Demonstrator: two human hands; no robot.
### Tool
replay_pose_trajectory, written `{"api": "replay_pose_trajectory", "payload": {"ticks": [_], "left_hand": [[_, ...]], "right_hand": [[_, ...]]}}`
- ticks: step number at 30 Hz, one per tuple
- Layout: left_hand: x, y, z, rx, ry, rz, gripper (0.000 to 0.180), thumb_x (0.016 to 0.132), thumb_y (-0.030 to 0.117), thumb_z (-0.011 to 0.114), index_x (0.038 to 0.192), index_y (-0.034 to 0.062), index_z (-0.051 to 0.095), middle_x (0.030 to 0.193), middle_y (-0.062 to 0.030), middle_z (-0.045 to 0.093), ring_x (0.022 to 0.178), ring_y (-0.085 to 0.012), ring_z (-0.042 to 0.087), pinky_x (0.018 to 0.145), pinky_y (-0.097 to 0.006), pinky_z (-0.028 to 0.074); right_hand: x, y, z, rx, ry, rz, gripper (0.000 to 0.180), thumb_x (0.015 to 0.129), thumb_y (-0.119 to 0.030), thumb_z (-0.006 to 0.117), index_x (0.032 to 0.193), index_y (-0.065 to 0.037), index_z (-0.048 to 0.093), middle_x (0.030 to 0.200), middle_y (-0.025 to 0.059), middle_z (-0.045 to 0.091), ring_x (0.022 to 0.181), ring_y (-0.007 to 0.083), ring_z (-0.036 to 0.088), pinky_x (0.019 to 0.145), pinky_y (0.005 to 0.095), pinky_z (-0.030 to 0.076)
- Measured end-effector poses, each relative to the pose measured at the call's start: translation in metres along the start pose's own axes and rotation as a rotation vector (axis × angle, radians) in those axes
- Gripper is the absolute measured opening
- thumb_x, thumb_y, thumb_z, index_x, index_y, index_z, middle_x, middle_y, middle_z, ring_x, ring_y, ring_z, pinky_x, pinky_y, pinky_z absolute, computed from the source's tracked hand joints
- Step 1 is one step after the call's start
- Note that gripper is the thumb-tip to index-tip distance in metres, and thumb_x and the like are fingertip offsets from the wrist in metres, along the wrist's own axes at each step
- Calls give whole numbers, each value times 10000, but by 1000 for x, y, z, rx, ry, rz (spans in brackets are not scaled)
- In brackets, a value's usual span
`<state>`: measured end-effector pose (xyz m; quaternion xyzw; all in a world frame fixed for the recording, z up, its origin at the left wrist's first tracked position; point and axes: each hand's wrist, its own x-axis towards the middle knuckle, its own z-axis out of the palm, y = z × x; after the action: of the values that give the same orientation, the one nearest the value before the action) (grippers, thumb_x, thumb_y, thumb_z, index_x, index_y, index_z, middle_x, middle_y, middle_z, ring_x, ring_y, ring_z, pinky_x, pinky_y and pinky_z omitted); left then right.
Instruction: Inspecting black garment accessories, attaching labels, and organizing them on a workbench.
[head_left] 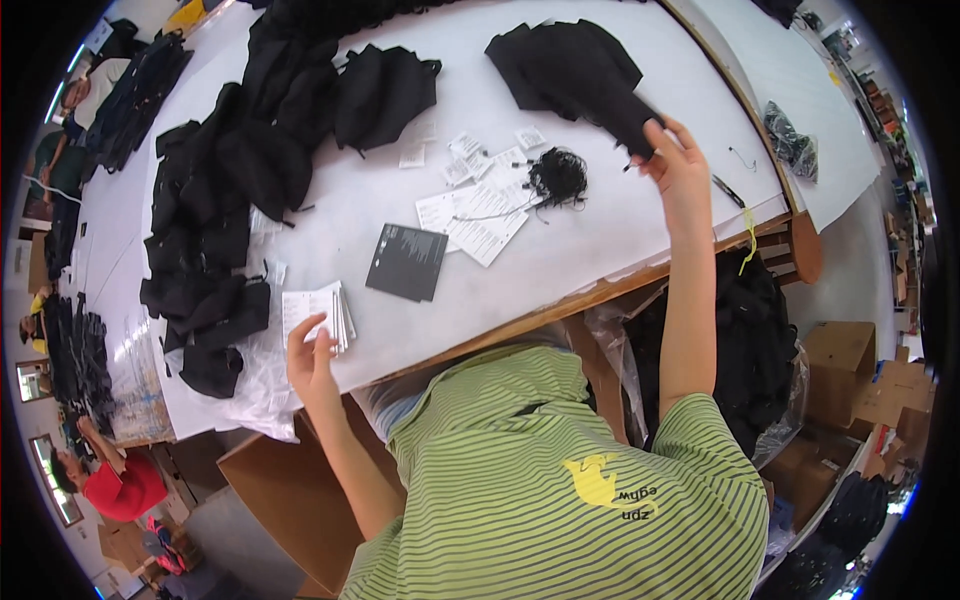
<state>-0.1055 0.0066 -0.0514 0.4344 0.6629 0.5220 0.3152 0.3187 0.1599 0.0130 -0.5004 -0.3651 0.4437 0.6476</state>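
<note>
At the right of the table, my right hand (678, 175) pinches the narrow end of a black cloth item (570, 68), whose wider part lies spread on the white tabletop. My left hand (314, 362) is at the table's near edge with its fingers apart, beside a stack of white printed cards (318, 305). Whether its fingertips touch the cards is hard to tell. Between the hands lie black cards (408, 262), white printed sheets (490, 232) and a tangled bunch of black cords (557, 178). Several small white labels (465, 152) lie just beyond the sheets.
Piled black cloth items (235, 170) run along the table's left and far side. Clear plastic bags (265, 375) lie at the near left corner. A dark pen-like tool (729, 192) rests near the right edge. Below, a plastic-lined container holds more black cloth (735, 350). Other people work far left.
</note>
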Motion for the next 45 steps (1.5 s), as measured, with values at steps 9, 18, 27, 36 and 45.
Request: {"api": "replay_pose_trajectory", "payload": {"ticks": [9, 18, 27, 36, 45], "left_hand": [[18, -32, -44, 544, 240, 99, 402, 855, 184, 645, 1200, 17, 525, 1175, -143, 517, 1068, -249, 475, 899, -377, 396], [32, -69, -46, 993, 101, 86, 704, 748, 407, 738, 1272, 12, 482, 1151, -198, 489, 1093, -368, 433, 955, -467, 330], [30, -23, -18, 1006, 308, 187, 453, 750, 212, 719, 1089, -3, 511, 1108, -186, 521, 1052, -380, 456, 901, -471, 367], [34, -4, -13, 264, 90, 29, 201, 925, 121, 531, 1059, 17, 424, 955, -145, 578, 816, -231, 571, 715, -328, 454], [12, 42, 50, 49, -145, -74, 596, 843, 269, 697, 1263, 34, 345, 999, -146, 580, 870, -187, 568, 776, -301, 454]], "right_hand": [[201, 28, -105, 714, 288, 240, 333, 805, -32, 703, 1060, 49, 504, 1058, 189, 510, 833, 270, 627, 676, 275, 564], [250, 135, -118, 446, 354, 571, 256, 849, -266, 695, 792, -53, 566, 601, 17, 544, 507, 92, 545, 430, 187, 434], [178, 101, -47, -1030, 687, -530, 294, 834, -224, 598, 1092, -86, 569, 807, 84, 572, 803, 260, 588, 745, 369, 479], [-5, 92, 89, -1108, -878, -583, 113, 772, -148, 677, 846, -96, 609, 872, 68, 570, 916, 220, 588, 724, 363, 502], [-25, 118, 125, -1358, -1138, -463, 117, 782, -158, 658, 791, -50, 616, 867, 99, 604, 895, 286, 585, 745, 390, 493]]}}
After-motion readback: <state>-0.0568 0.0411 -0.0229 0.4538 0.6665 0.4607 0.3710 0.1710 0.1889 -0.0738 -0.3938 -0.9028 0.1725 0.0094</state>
